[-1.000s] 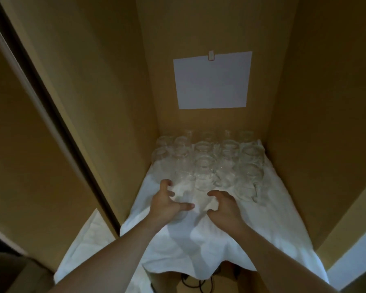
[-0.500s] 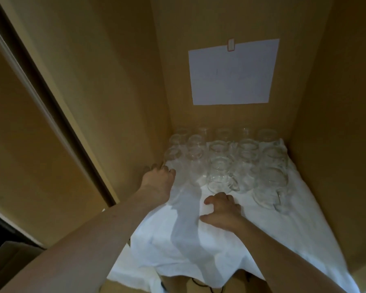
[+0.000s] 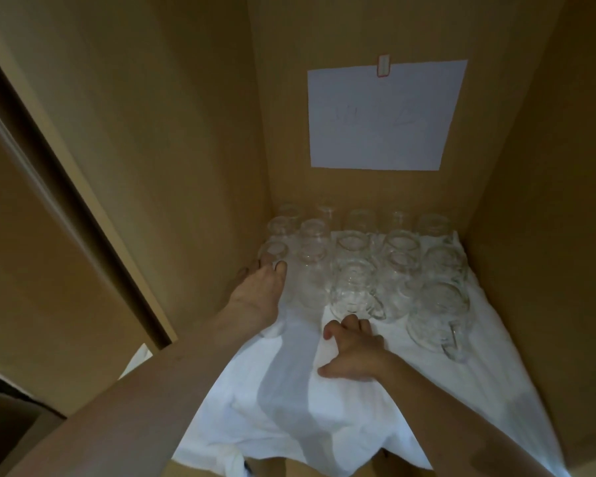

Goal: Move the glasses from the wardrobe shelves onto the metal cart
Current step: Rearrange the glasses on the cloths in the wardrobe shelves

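Both hands reach into the wardrobe over a white cloth (image 3: 324, 401) that covers the shelf and hangs over its front edge. Left hand (image 3: 260, 294) lies far in along the left wall (image 3: 172, 139), back up, fingers stretched forward and fairly straight; its fingertips touch the nearest glass of the left column (image 3: 275, 251), and no finger is seen curled round it. Right hand (image 3: 353, 352) rests on the cloth with fingers spread and slightly bent, thumb out to the left, holding nothing; its fingertips lie just before the front handled glass (image 3: 353, 294), touching or nearly so, and I cannot tell which.

Clear glasses (image 3: 399, 246) stand in rows at the back of the shelf, close together, most of them on the cloth, the rearmost against the back wall. Several have handles; one large mug (image 3: 439, 315) stands at front right, handle toward the viewer.

On the back wall hangs a white sheet (image 3: 386, 115), held at its top edge by a small clip (image 3: 383, 66). A sliding door (image 3: 49, 235) shows at left.
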`<state>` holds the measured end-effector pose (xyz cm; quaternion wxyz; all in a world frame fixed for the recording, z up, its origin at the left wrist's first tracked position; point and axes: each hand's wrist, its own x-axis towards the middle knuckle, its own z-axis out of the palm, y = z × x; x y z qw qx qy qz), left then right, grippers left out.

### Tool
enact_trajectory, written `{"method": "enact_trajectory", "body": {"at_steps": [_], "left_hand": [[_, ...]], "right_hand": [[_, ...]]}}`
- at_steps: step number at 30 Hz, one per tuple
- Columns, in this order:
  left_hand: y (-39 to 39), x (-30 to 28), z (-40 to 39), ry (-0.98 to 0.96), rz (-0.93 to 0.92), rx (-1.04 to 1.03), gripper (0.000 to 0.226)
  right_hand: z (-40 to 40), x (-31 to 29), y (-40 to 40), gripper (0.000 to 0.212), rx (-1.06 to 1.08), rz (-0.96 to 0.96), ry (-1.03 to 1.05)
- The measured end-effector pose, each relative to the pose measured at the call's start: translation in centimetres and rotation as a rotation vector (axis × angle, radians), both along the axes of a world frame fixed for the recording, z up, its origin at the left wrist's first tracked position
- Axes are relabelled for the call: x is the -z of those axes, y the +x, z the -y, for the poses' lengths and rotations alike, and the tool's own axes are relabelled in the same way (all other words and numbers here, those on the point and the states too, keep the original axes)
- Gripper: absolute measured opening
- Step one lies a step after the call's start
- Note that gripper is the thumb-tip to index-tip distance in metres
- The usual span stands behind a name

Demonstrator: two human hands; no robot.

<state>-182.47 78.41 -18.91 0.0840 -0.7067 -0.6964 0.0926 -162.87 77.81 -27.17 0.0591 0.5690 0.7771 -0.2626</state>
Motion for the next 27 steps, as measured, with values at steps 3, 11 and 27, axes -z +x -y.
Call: {"method": "enact_trajectory", "body": {"at_steps": [3, 11, 27], "left_hand": [[-0.3, 0.1, 0.7, 0.039, 0.069, 0.013, 0.061], [0.0, -0.9, 3.2, 0.114, 0.12, 0.017, 0.074], [2.1, 0.5, 17.2, 0.043, 0.529, -0.196, 0.067]], "right_hand": [[0.1, -0.4, -0.2, 0.069, 0.001, 0.008, -0.013], [2.8, -1.5, 0.7, 0.078, -0.049, 0.016, 0.03], [11.8, -3.5, 2.7, 0.082, -0.167, -0.041, 0.118]]}}
